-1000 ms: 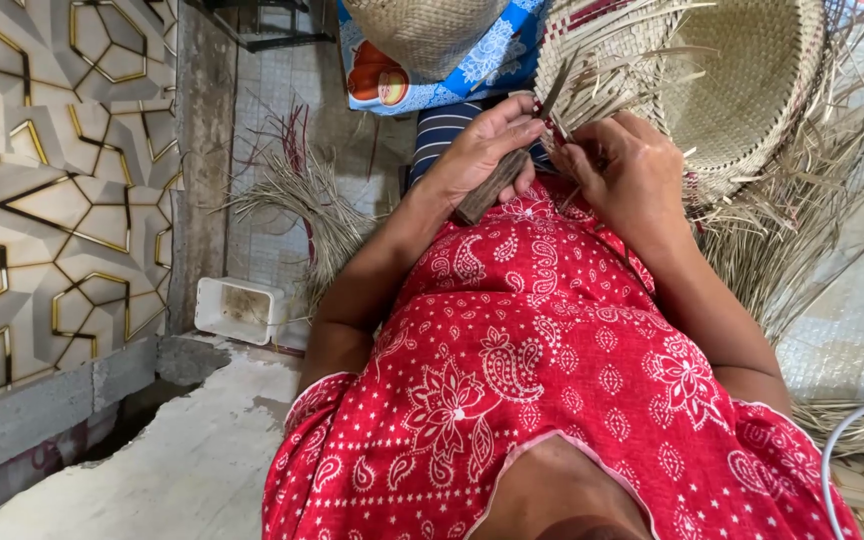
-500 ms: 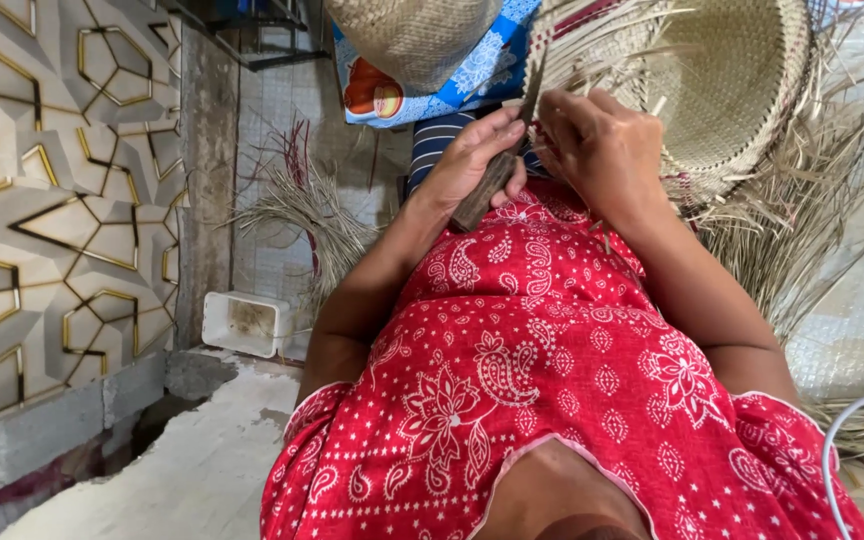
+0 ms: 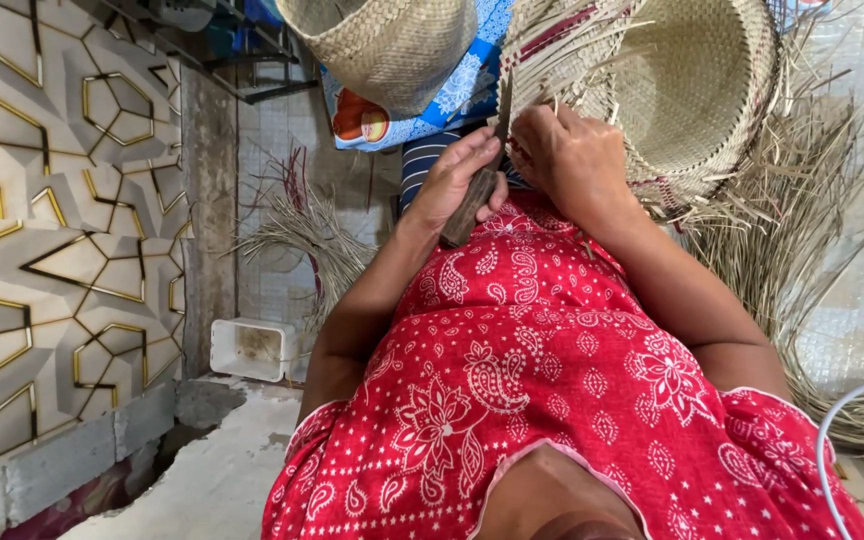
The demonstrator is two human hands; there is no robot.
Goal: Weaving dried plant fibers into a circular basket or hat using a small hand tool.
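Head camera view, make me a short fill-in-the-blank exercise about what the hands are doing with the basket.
1. The left hand grips a knife by its dark ____.
2. The right hand pinches loose straw strips at the edge of the unfinished woven ____.
3. The person's garment is ____ with a white pattern.
4. A small white ____ sits on the floor by the patterned wall.

Missing words: handle; basket; red; tray

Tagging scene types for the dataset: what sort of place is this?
Likely a home basket-weaving spot, worked on the floor. A half-woven basket sits by the right hand, a finished basket lies beyond, and loose straw strips are piled beside a patterned tile wall.
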